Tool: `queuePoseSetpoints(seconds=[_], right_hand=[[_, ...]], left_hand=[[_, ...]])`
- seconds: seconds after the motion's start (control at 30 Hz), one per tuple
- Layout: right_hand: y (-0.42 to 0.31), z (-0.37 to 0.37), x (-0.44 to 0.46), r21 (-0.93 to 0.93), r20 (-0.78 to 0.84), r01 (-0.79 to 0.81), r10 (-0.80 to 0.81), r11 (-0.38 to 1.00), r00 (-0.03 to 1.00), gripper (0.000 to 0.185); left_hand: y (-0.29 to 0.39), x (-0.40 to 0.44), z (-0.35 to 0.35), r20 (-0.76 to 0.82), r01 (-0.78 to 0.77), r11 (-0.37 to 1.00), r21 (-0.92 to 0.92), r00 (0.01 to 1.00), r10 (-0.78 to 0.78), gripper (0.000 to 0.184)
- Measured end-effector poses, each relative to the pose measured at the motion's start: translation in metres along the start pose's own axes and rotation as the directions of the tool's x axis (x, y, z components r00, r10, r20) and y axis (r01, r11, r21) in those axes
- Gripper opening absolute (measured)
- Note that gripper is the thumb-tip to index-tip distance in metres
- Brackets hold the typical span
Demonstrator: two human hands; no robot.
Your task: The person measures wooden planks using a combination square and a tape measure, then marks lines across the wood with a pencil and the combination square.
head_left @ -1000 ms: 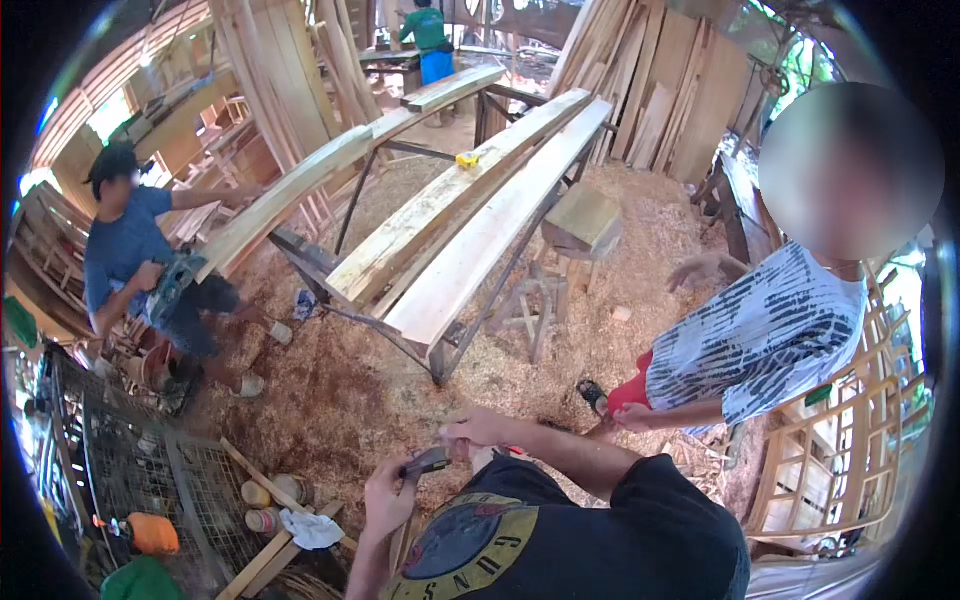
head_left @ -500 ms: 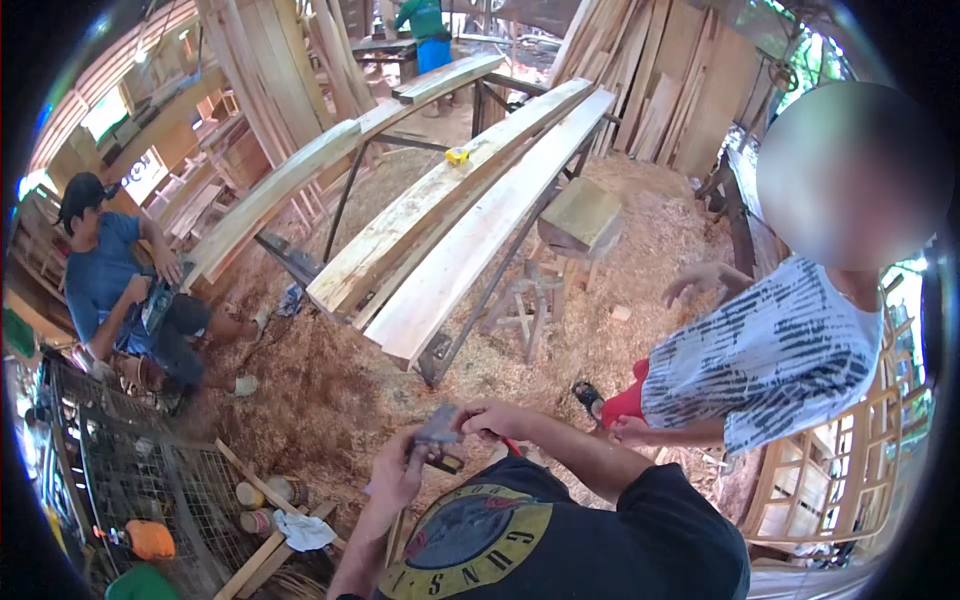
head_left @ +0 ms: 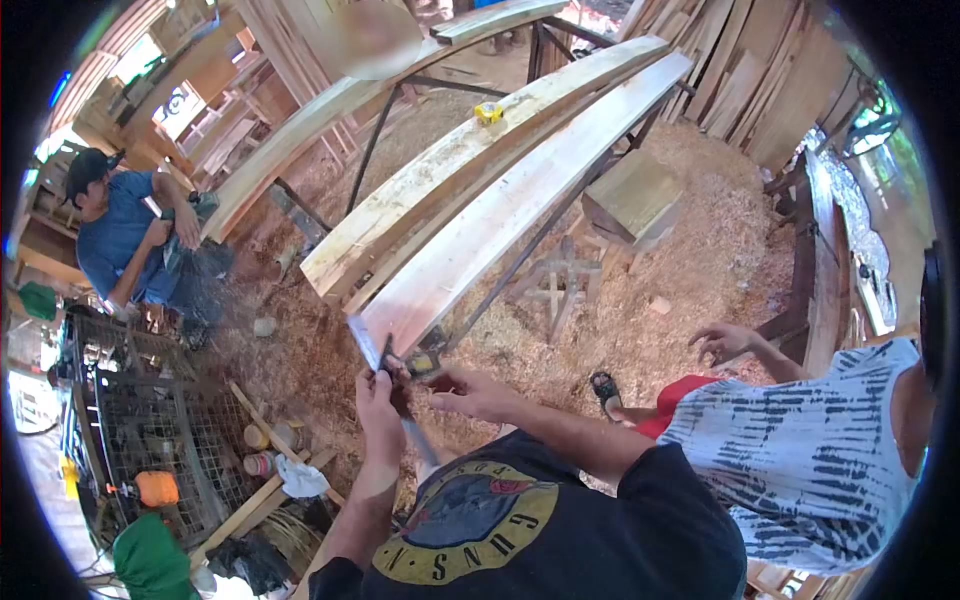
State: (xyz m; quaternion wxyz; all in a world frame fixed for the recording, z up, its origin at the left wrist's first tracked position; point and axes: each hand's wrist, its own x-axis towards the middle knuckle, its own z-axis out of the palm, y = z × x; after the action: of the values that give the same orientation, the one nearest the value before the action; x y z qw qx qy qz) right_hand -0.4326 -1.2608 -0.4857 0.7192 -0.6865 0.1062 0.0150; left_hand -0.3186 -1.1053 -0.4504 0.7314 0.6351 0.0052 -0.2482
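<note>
At the lower centre of the frame, the left hand (head_left: 379,412) is clamped on a metal-bladed tool (head_left: 365,343), its pale blade pointing up and left over the near end of a pale plank (head_left: 530,190); whether blade and wood touch, I cannot tell. The right hand (head_left: 478,395) is just beside the tool, fingers loosely bent; I cannot tell whether they grip anything. The pale plank runs toward the upper right beside a rough-edged plank (head_left: 400,205), which carries a yellow tape measure (head_left: 488,113). Right of the planks sits a wooden block (head_left: 635,195). A person in a blue shirt (head_left: 125,235) is at the left, and one in a black-and-white patterned shirt (head_left: 800,440) at the lower right. Wood shavings (head_left: 480,335) cover the floor.
</note>
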Motion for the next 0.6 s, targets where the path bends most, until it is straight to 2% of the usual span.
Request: queuePoseSetpoints(seconds=[0.03,0.07,0.17,0.2,0.3,0.33,0.37,0.43,0.5,0.53,0.6], right_hand=[[0.005,-0.005,0.005,-0.104,0.017,0.117,-0.115,0.988,0.993,0.047],[0.008,-0.007,0.007,-0.194,0.056,0.147,-0.138,0.970,0.989,0.042],[-0.004,-0.013,0.014,-0.444,0.100,0.054,-0.010,0.894,0.995,0.029],[-0.024,-0.016,0.013,-0.451,0.089,-0.029,0.077,0.892,0.993,0.027],[0.005,-0.012,0.027,-0.485,-0.037,0.123,-0.162,0.866,0.986,0.024],[0.016,-0.011,0.037,-0.535,-0.042,0.134,-0.185,0.834,0.982,0.023],[0.025,-0.012,0.050,-0.588,-0.049,0.142,-0.211,0.796,0.976,0.022],[0.044,-0.015,0.071,-0.675,-0.069,0.116,-0.219,0.729,0.973,0.020],[0.066,-0.014,0.087,-0.743,-0.067,0.082,-0.196,0.665,0.978,0.017],[0.074,-0.019,0.095,-0.791,-0.014,0.107,-0.193,0.603,0.981,0.016],[0.085,-0.032,0.109,-0.815,0.012,0.118,-0.187,0.568,0.982,0.015]], left_hand=[[-0.003,0.007,0.006,-0.044,-0.020,0.994,-0.106,0.999,0.015,0.019],[-0.004,0.015,0.009,-0.035,-0.018,0.983,-0.184,0.999,0.012,0.018],[-0.008,0.032,0.021,-0.078,0.011,0.946,-0.324,0.996,-0.038,0.019],[-0.009,0.037,0.022,-0.064,0.023,0.938,-0.345,0.997,-0.048,0.019],[-0.017,0.054,0.022,-0.096,-0.027,0.955,-0.295,0.995,-0.001,0.023],[-0.022,0.060,0.017,-0.192,-0.064,0.987,-0.149,0.981,0.034,0.032],[-0.027,0.065,0.006,-0.208,-0.075,0.994,-0.080,0.976,0.057,0.036],[-0.041,0.069,-0.015,-0.230,-0.095,0.994,0.047,0.968,0.103,0.043],[-0.037,0.061,-0.012,-0.219,-0.022,0.996,0.087,0.975,0.040,0.046],[-0.036,0.059,-0.011,-0.221,0.012,0.994,0.112,0.975,0.013,0.047],[-0.051,0.058,-0.009,-0.140,-0.044,0.982,0.185,0.988,0.071,0.046]])
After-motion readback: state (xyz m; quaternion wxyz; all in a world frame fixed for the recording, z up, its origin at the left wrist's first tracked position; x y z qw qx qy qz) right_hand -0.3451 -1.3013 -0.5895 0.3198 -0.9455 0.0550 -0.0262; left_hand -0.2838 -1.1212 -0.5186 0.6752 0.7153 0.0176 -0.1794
